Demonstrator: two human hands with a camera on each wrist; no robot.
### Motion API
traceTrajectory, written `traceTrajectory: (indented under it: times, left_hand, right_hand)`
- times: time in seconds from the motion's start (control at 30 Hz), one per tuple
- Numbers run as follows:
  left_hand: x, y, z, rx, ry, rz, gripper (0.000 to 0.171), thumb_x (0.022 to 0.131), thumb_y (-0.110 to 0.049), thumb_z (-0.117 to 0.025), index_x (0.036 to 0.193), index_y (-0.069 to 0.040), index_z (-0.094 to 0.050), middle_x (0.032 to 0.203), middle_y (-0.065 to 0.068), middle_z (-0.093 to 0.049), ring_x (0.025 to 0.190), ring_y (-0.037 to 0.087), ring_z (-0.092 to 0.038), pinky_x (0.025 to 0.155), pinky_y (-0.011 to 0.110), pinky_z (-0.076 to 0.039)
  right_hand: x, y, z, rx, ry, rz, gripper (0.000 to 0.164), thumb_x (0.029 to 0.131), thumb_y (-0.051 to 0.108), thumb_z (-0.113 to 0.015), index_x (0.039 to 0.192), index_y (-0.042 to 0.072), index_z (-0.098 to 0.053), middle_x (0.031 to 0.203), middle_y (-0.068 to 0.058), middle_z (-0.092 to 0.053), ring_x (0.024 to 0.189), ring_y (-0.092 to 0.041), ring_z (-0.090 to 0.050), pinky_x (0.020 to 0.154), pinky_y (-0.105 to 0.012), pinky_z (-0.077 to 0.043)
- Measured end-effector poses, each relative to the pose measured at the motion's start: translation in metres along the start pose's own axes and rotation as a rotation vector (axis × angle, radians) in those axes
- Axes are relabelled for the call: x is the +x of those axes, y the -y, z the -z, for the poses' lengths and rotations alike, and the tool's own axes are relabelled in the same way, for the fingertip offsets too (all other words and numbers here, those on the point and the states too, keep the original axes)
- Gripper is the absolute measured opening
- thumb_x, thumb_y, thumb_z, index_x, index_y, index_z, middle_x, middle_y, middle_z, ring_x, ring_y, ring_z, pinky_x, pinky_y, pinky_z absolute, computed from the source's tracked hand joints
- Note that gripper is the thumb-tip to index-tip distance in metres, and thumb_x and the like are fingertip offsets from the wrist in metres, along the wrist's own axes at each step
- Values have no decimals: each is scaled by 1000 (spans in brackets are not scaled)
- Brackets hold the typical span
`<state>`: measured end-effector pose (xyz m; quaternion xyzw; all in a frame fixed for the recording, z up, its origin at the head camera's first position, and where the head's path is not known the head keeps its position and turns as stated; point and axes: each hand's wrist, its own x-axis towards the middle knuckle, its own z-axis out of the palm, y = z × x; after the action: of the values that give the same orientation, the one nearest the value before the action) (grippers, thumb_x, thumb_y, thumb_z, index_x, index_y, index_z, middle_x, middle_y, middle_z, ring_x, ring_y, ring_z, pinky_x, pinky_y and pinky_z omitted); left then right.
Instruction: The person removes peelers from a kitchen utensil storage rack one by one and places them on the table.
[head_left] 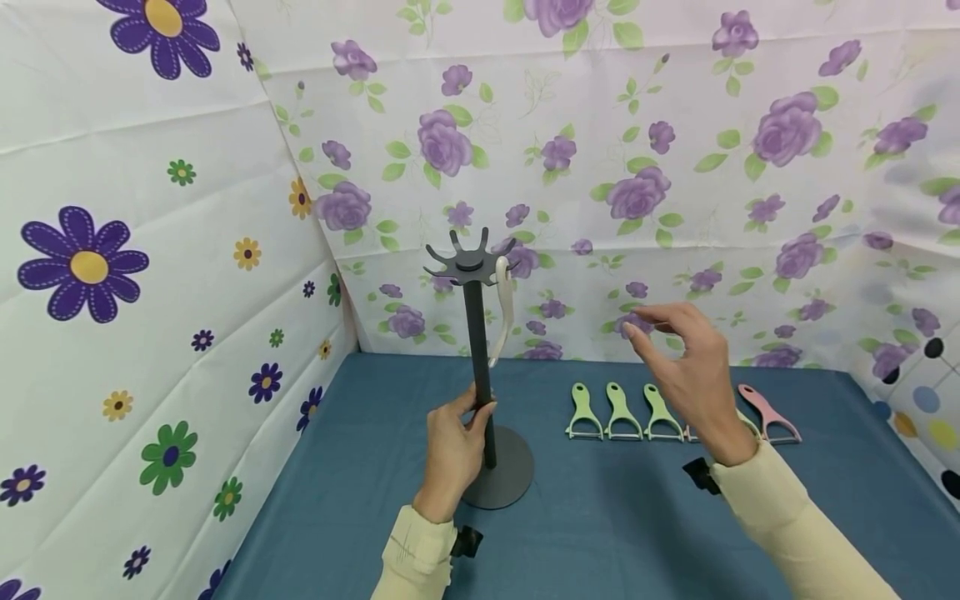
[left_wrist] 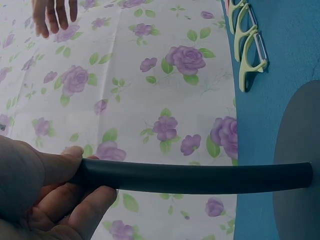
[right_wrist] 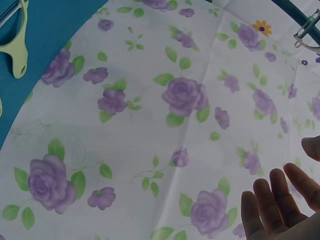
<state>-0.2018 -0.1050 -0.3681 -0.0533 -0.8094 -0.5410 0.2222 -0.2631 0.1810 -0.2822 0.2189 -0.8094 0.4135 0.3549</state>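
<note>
My left hand (head_left: 456,442) grips the dark post of a rack (head_left: 476,333) between thumb and fingers, and the left wrist view shows the same hold on the post (left_wrist: 200,178). Round the rack's top is a ring of curved hooks. A white peeler (head_left: 505,308) hangs from a hook on the right side. Raised in the air to the right of the rack, my right hand (head_left: 693,375) has its thumb and fingers apart with nothing between them. In the right wrist view its fingers (right_wrist: 277,200) are spread loosely.
A row of green peelers (head_left: 618,412) and pink ones, such as the pink peeler (head_left: 765,412), lies on the blue tabletop (head_left: 585,517), partly behind my right forearm. The rack's round base (head_left: 510,483) rests on the table. Flowered cloth (head_left: 555,150) walls the back and sides.
</note>
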Motion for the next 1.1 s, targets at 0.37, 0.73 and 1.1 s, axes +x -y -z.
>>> traceTrajectory:
  times: [0.37, 0.73, 1.1]
  left_hand:
    - [-1, 2, 0, -8, -1, -4, 32, 100, -15, -66, 131, -13, -70, 120, 11, -75, 113, 27, -72, 88, 39, -62]
    - [0, 3, 0, -10, 2, -21, 32, 100, -14, -66, 131, -11, -70, 120, 13, -75, 112, 29, -72, 88, 39, -62]
    - [0, 2, 0, -1, -3, -16, 30, 99, -13, -67, 129, -11, -71, 120, 13, -75, 112, 27, -73, 88, 38, -63]
  right_hand:
    - [3, 14, -7, 60, -28, 14, 29, 90, 12, -80, 119, 13, -76, 113, -7, -72, 101, -19, -64, 94, -10, -48]
    - [7, 29, -14, 88, -21, 38, 30, 90, 11, -80, 120, 13, -74, 112, -7, -73, 101, -17, -65, 92, -9, -48]
    - [10, 42, -22, 167, 10, 30, 32, 92, 11, -78, 123, 16, -73, 116, -5, -72, 106, -17, -65, 94, -16, -51]
